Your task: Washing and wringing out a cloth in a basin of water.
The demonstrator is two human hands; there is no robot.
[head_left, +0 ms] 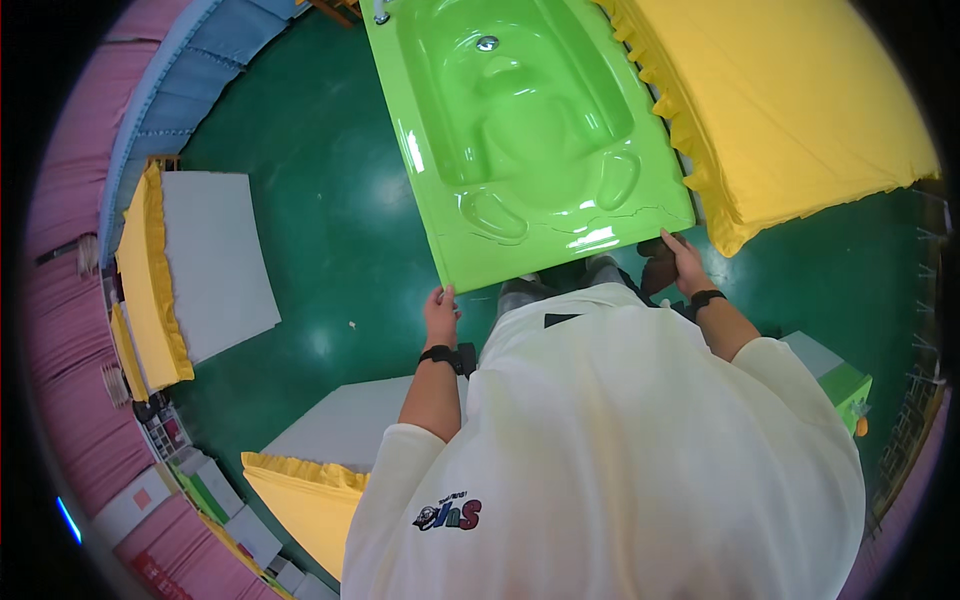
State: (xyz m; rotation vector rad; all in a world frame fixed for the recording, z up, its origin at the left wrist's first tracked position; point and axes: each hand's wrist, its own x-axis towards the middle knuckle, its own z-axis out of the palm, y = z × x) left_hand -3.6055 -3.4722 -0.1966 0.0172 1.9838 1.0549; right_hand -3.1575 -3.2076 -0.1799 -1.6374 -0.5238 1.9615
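A glossy bright green bathtub (520, 262) with molded hollows and a metal drain lies in front of me, its near edge close to my legs. Thin dark cracks run along the near rim. My left hand (441, 312) is closed on the near left corner, fingers curled at the edge. At the near right corner, my right hand (685, 262) grips the rim, with its thumb toward the top side. The undersides of both grips are hidden. Below the right hand hangs a dark brown shape (657, 268) that I cannot make out.
A yellow-covered table (800, 110) with a ruffled edge stands right against the tub's right side. Grey-topped tables with yellow skirts stand at the left (215, 265) and lower left (330, 425). Pink and blue curtains line the left wall. The floor (320, 220) is green.
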